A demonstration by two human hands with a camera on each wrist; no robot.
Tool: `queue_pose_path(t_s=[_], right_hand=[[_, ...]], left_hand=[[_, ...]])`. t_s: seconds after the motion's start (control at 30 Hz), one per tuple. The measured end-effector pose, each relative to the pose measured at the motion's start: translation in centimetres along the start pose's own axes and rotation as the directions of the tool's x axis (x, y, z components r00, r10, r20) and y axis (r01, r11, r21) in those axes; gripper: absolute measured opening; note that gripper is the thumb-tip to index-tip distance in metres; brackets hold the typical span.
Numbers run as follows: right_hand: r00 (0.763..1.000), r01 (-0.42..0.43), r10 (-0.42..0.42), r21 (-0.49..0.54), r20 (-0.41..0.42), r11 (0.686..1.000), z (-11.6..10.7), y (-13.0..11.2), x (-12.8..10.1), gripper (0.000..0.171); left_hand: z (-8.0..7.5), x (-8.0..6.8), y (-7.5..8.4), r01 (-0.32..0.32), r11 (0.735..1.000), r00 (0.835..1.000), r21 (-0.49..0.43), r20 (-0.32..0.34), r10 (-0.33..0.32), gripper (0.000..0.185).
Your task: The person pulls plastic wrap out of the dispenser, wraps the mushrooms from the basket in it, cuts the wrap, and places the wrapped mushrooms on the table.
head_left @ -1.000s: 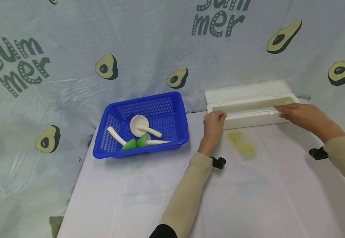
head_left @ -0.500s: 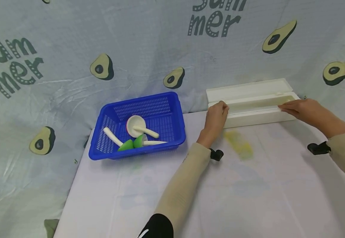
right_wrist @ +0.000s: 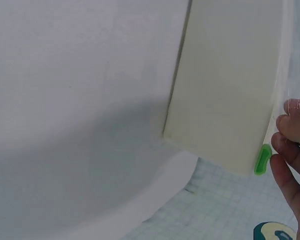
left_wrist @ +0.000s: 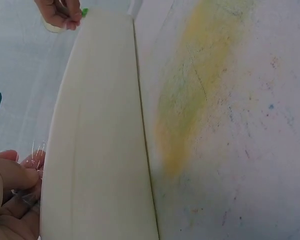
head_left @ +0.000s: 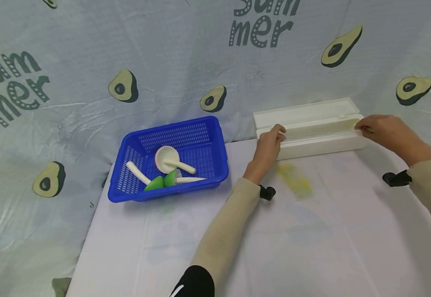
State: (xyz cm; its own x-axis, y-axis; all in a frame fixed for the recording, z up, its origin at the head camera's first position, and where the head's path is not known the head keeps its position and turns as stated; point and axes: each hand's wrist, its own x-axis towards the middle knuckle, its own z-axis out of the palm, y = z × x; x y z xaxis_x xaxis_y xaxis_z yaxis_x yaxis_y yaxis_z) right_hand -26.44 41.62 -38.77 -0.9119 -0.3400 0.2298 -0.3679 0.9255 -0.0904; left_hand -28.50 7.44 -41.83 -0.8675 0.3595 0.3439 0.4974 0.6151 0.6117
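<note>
Two hands work at a long white box (head_left: 312,134) that lies at the back of the table (head_left: 312,231), near a blue basket (head_left: 169,159). From the head view, the left hand (head_left: 269,146) pinches the box's left end and the right hand (head_left: 384,130) curls on its right end. To do it well, both ends should probably be held level and moved gently. At the left wrist, fingers (left_wrist: 12,175) pinch thin clear film beside the box (left_wrist: 97,150). At the right wrist, fingers (right_wrist: 290,145) touch the box edge (right_wrist: 230,90) by a green tab (right_wrist: 262,159).
</note>
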Motion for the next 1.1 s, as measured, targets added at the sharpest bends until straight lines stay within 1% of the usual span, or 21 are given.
queue_pose_path(t_s=[0.13,0.23,0.33,0.37,0.43,0.47,0.53,0.67,0.73,0.8,0.87,0.97,1.07,1.1], right_hand=[[1.0,-0.013,0.013,0.023,-0.022,1.0,-0.5,0.5,0.3,0.019],[0.999,-0.025,0.026,0.029,-0.02,0.999,-1.1,0.9,0.7,0.017],[0.998,-0.051,0.051,0.011,0.029,0.999,-1.8,1.4,1.0,0.017],[0.997,-0.057,0.057,0.0,0.045,0.998,-2.0,1.6,1.1,0.018],[0.997,-0.056,0.057,-0.019,0.05,0.998,-2.2,2.0,1.2,0.017],[0.997,-0.059,0.06,-0.022,0.047,0.998,-2.3,2.1,1.3,0.017],[0.998,-0.053,0.054,-0.025,0.024,0.998,-2.2,2.3,1.5,0.016],[0.998,-0.07,0.071,0.019,-0.001,0.997,-1.9,2.4,1.8,0.018],[0.996,-0.091,0.091,0.046,0.008,0.995,-2.0,2.4,2.0,0.019],[0.992,-0.124,0.123,0.074,0.028,0.989,-2.2,2.5,2.1,0.02],[0.988,-0.149,0.144,0.096,0.054,0.984,-2.6,2.5,2.4,0.021],[0.981,-0.178,0.164,0.148,0.1,0.973,-3.0,2.2,3.0,0.023],[0.976,-0.201,0.176,0.211,0.13,0.957,-2.8,1.9,3.6,0.023],[0.975,-0.207,0.18,0.229,0.132,0.951,-2.6,1.8,3.7,0.023]], left_hand=[[0.1,0.2,-0.6,-0.043,0.998,0.999,-0.04,-0.02,0.042,0.021],[0.3,0.4,-1.1,-0.08,0.995,0.996,-0.065,-0.041,0.077,0.021],[0.5,0.8,-1.4,-0.101,0.983,0.993,-0.153,-0.075,0.09,0.021],[0.6,0.9,-1.5,-0.108,0.977,0.992,-0.185,-0.09,0.092,0.021],[0.8,1.4,-1.8,-0.12,0.959,0.989,-0.256,-0.115,0.093,0.022],[0.8,1.7,-1.9,-0.118,0.951,0.989,-0.285,-0.125,0.085,0.023],[1.0,2.2,-2.1,-0.104,0.945,0.989,-0.31,-0.134,0.065,0.024],[1.0,3.1,-2.4,-0.025,0.95,0.992,-0.313,-0.129,-0.016,0.025],[0.8,3.5,-2.3,0.004,0.948,0.991,-0.319,-0.123,-0.046,0.024],[0.5,4.0,-2.1,0.02,0.944,0.99,-0.329,-0.125,-0.064,0.023],[0.1,4.5,-1.8,0.015,0.943,0.989,-0.334,-0.135,-0.063,0.023],[-0.5,5.2,-1.4,0.008,0.952,0.989,-0.307,-0.14,-0.053,0.023],[-0.9,5.5,-1.1,0.011,0.959,0.99,-0.284,-0.13,-0.05,0.024],[-1.0,5.6,-1.1,0.016,0.957,0.991,-0.291,-0.125,-0.054,0.024]])
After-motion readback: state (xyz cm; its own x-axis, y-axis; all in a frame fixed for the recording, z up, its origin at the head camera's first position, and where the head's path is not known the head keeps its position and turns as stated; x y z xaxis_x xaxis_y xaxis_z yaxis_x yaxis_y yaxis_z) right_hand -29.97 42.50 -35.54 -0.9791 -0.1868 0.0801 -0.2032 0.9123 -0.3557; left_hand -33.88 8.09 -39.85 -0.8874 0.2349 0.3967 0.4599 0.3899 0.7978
